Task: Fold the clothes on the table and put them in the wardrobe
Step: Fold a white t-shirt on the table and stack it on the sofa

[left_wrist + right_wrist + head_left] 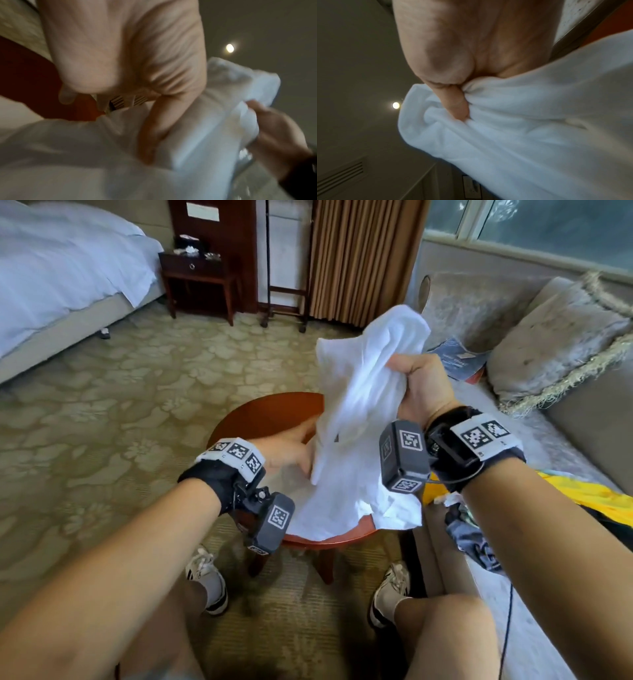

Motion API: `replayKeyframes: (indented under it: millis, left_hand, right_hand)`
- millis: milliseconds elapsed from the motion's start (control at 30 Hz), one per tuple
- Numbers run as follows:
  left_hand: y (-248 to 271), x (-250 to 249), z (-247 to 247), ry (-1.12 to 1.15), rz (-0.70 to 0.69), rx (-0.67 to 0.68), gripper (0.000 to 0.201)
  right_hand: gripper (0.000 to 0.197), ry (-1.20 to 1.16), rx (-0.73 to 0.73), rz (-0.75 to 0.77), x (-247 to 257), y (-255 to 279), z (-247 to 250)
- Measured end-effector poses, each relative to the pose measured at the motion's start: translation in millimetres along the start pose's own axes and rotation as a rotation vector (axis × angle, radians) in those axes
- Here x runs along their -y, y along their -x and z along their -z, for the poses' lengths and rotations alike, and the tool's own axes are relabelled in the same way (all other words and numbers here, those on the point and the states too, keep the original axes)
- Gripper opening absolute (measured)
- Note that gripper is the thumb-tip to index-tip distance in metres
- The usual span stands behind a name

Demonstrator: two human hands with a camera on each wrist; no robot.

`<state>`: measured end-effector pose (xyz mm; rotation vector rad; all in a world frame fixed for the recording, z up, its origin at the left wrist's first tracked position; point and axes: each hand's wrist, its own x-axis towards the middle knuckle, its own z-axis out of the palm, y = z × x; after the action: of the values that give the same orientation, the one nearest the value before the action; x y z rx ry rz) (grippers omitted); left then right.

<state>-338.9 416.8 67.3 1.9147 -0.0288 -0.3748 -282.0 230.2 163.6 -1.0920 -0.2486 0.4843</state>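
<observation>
1. The right hand [419, 385] is closed in a fist on a bunched part of the white garment [359, 412], lifting it above the tabletop [260, 412]; the thumb [453, 102] digs into the folds.
2. The left hand [291, 450] is at the cloth's 9 o'clock edge, thumb [154, 129] pressed on the fabric; its other fingers are hidden, so its grip cannot be told.
3. The garment's lower part lies on the round wooden tabletop, toward 5 o'clock.
4. No readable writing; wrist bands [236, 455] carry square black-and-white code markers.
</observation>
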Motion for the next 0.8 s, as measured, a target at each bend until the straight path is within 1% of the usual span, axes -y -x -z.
replayKeyframes:
  millis: [33, 100, 133, 167, 200, 233, 300, 333, 400, 433, 467, 500, 567, 633, 700, 767, 800]
  left_hand:
    - [-2, -2, -7, -0.055, -0.008, -0.017, 0.09]
    - [-2, -9, -13, -0.125, -0.041, -0.142, 0.045]
    - [-1, -10, -12, -0.1, -0.058, -0.193, 0.034]
    - [1, -10, -9, -0.045, -0.075, -0.233, 0.03]
    - [3, -10, -5, 0.017, -0.093, -0.265, 0.03]
    - [4, -9, 0, 0.063, -0.109, -0.3, 0.032]
    - [8, -13, 9, 0.097, -0.14, -0.35, 0.031]
    - [9, -16, 13, 0.096, -0.144, -0.353, 0.027]
    - [11, -25, 21, 0.077, -0.143, -0.338, 0.016]
    - [13, -30, 25, 0.079, -0.141, -0.345, 0.008]
    - [16, -36, 29, 0.09, -0.145, -0.366, 0.009]
    - [18, -42, 35, 0.105, -0.147, -0.403, 0.019]
    - [23, -54, 48, 0.109, -0.169, -0.489, 0.028]
    - [29, -65, 62, 0.085, -0.204, -0.554, 0.031]
    - [30, -76, 71, 0.074, -0.214, -0.61, 0.034]
    - [30, -85, 73, 0.081, -0.238, -0.644, 0.035]
    - [29, -90, 70, 0.075, -0.248, -0.648, 0.034]
  right_hand:
    - [0.031, 0.004, -0.018, -0.002, 0, 0, 1]
    - [0.04, 0.013, -0.097, 0.008, 0, -2, 7]
    - [0.047, 0.008, -0.139, 0.017, 0, -4, 12]
    - [0.052, 0.005, -0.177, 0.019, 0, -5, 18]
    - [0.054, 0.019, -0.23, 0.017, 0, -5, 23]
    - [0.051, 0.043, -0.279, 0.021, 0, -5, 29]
    - [0.038, 0.138, -0.395, 0.038, -3, -6, 41]
    - [0.033, 0.212, -0.473, 0.052, -5, -8, 47]
    - [0.038, 0.365, -0.624, 0.07, -9, -16, 58]
    - [0.038, 0.427, -0.684, 0.076, -11, -20, 65]
    - [0.034, 0.476, -0.728, 0.083, -12, -23, 68]
    - [0.034, 0.503, -0.759, 0.081, -14, -26, 73]
    - [0.046, 0.522, -0.796, 0.068, -16, -29, 78]
    - [0.046, 0.575, -0.808, 0.069, -17, -33, 82]
    - [0.047, 0.621, -0.8, 0.078, -14, -32, 75]
    - [0.055, 0.646, -0.746, 0.132, -12, -25, 59]
    - [0.062, 0.669, -0.664, 0.174, -12, -22, 50]
